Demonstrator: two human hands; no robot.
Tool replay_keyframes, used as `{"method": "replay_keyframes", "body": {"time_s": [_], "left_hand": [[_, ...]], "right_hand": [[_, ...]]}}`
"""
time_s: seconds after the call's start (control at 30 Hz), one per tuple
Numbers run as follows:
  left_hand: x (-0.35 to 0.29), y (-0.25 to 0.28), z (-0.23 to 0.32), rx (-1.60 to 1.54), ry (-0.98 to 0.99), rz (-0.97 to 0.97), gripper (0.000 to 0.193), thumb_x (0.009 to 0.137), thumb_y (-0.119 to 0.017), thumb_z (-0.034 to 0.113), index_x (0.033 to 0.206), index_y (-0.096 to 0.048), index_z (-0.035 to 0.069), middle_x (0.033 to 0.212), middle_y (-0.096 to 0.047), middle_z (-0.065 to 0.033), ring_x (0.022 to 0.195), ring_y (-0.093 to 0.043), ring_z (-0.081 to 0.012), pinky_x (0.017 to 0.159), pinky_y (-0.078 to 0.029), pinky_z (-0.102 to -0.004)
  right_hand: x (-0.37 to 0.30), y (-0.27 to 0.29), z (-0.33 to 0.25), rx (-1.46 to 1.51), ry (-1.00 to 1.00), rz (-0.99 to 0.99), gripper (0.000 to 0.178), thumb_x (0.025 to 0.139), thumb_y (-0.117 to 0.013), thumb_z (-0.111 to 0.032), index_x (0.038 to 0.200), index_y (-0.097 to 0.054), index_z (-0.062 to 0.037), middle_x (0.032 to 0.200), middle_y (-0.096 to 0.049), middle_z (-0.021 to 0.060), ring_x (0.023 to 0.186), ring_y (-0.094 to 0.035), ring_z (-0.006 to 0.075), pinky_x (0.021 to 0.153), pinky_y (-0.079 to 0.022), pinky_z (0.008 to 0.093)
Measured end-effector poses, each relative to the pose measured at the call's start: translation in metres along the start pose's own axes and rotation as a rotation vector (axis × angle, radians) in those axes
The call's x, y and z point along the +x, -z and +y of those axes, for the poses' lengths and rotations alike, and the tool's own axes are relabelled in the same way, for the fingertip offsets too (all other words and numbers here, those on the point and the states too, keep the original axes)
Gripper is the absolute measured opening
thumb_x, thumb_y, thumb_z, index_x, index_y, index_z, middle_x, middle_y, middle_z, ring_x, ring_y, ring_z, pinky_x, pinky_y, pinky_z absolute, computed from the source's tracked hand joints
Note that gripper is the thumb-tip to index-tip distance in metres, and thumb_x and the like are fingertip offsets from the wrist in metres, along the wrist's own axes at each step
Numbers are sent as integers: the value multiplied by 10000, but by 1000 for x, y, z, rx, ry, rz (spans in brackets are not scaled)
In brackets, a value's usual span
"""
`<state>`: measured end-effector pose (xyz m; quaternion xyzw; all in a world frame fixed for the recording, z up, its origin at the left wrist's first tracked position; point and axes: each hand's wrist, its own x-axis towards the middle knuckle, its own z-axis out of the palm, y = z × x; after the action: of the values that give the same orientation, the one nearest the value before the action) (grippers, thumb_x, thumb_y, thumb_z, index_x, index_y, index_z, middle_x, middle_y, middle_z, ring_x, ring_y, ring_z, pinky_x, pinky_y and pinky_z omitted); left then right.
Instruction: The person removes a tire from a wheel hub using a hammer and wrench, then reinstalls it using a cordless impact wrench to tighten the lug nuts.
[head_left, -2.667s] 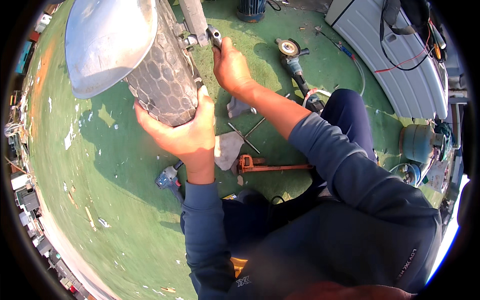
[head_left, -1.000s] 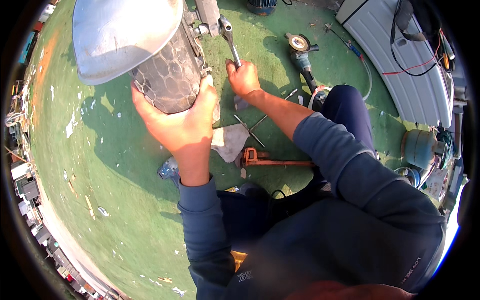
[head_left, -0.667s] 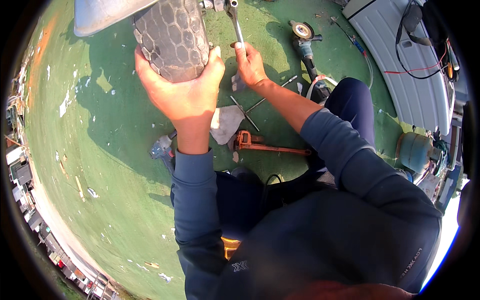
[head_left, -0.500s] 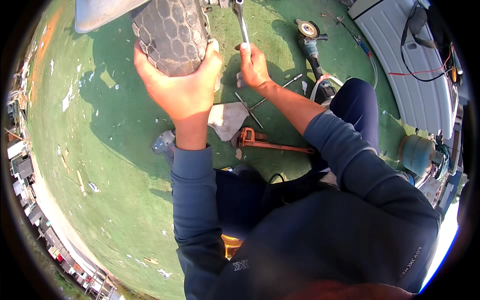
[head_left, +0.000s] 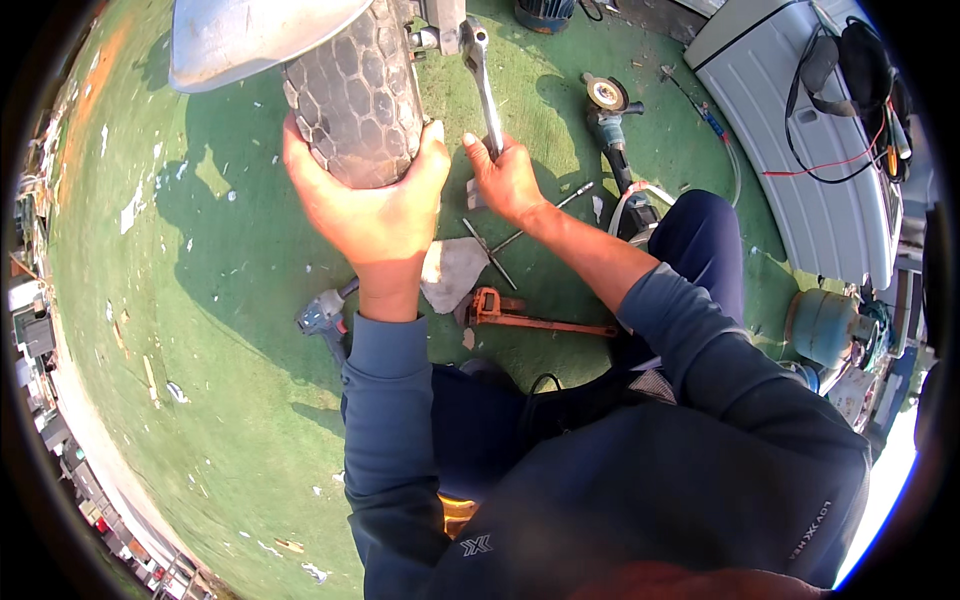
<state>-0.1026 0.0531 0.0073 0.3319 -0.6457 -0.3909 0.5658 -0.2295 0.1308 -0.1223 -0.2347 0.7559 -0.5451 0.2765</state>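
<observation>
My left hand [head_left: 370, 225] cups the lower side of a black tyre [head_left: 355, 105] with a hexagonal tread, thumb and fingers on opposite sides. My right hand [head_left: 508, 185] is closed around the lower end of a silver ratchet wrench [head_left: 485, 85], its thumb sticking out to the left. The wrench's round head sits against or beside a metal bracket [head_left: 444, 22] by the wheel's axle; how it seats there I cannot tell. A pale metal mudguard [head_left: 250, 45] arches over the tyre's upper left.
On the green ground lie an angle grinder [head_left: 614, 130], an orange pipe wrench [head_left: 545, 318], a flat grey slab [head_left: 450, 272], thin metal rods [head_left: 488, 254] and a power tool [head_left: 322, 314]. A white panel [head_left: 790, 140] and a gas cylinder [head_left: 828, 328] stand at right.
The view has shifted, so wheel, wrench and both hands appear lower, and more of the bracket shows. My right thumb has come away from the wrench handle.
</observation>
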Motion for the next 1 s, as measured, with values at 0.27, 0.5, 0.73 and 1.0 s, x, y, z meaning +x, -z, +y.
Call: {"method": "replay_keyframes", "body": {"time_s": [0.27, 0.5, 0.73, 1.0], "left_hand": [[-5, 1, -5, 35, -37, -2, 1035, 675, -947, 88, 1512, -368, -98, 1415, -535, -195, 1292, -553, -267, 1117, -455, -398], [-6, -3, -3, 114, -111, 4, 1089, 611, -981, 180, 1493, -402, -91, 1380, -548, -230, 1274, -582, -343, 1097, -474, -456], [-17, 0, -17, 218, -208, 44, 1112, 605, -993, 213, 1497, -402, -88, 1393, -547, -237, 1273, -584, -375, 1101, -475, -467], [-20, -1, -19, 270, -226, 73, 1127, 602, -1003, 249, 1498, -404, -81, 1414, -537, -249, 1301, -567, -390, 1132, -449, -481]], "right_hand": [[1, 1, 11, -55, 47, 41, 443, 1004, -738, -354, 801, -581, 8, 620, -596, 110, 571, -550, 174, 532, -486, 411], [9, -5, 14, -126, 48, 87, 422, 982, -762, -328, 800, -588, 12, 638, -618, 147, 602, -569, 199, 583, -509, 425], [2, 3, -1, -123, -91, -13, 338, 909, -795, -220, 770, -589, 9, 668, -641, 165, 620, -612, 223, 619, -527, 436], [-1, 4, -5, -184, -198, -3, 105, 828, -689, -94, 830, -617, -17, 786, -693, 204, 755, -712, 304, 714, -567, 441]]}}
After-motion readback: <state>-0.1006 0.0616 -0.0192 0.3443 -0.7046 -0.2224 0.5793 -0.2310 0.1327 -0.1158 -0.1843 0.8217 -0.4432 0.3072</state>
